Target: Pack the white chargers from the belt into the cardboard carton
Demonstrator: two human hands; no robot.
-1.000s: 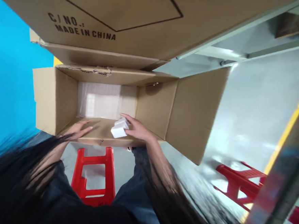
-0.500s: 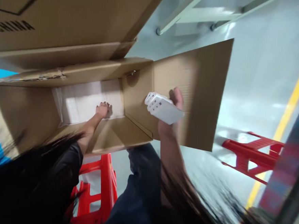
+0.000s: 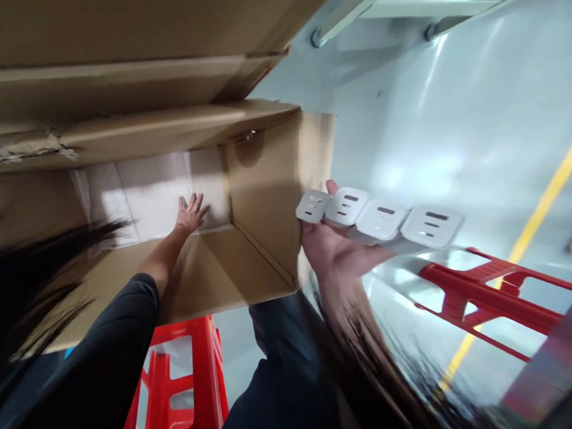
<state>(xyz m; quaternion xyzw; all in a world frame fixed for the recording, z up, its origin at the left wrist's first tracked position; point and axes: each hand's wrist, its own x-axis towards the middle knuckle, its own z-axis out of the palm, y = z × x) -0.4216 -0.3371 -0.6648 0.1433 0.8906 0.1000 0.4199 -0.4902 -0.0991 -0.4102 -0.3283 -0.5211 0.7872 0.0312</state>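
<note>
Deep inside an open cardboard box point(image 3: 262, 193), my left hand point(image 3: 191, 216) has its fingers spread over the pale sheet point(image 3: 154, 182) at the bottom. Whether it presses on the sheet or hovers just above, I cannot tell. Outside the box's right end, my right hand point(image 3: 330, 250) grips several white slotted plastic pieces point(image 3: 381, 219) in a fanned row. Their rounded-square ends, each with dark slots, face up; their long bodies are mostly hidden behind. My right thumb and fingers are partly covered by the pieces.
Beyond the box rises another large carton point(image 3: 133, 21). Red plastic stools point(image 3: 206, 372) stand below the box and at the right. White table legs point(image 3: 349, 13) meet the pale floor at the top, and a yellow line point(image 3: 558, 175) crosses it. Loose hair hangs across the lower view.
The white pieces in my right hand have gone from a tight stack to a fanned row, slotted ends turned up. My left hand's fingers have spread. The view has shifted slightly.
</note>
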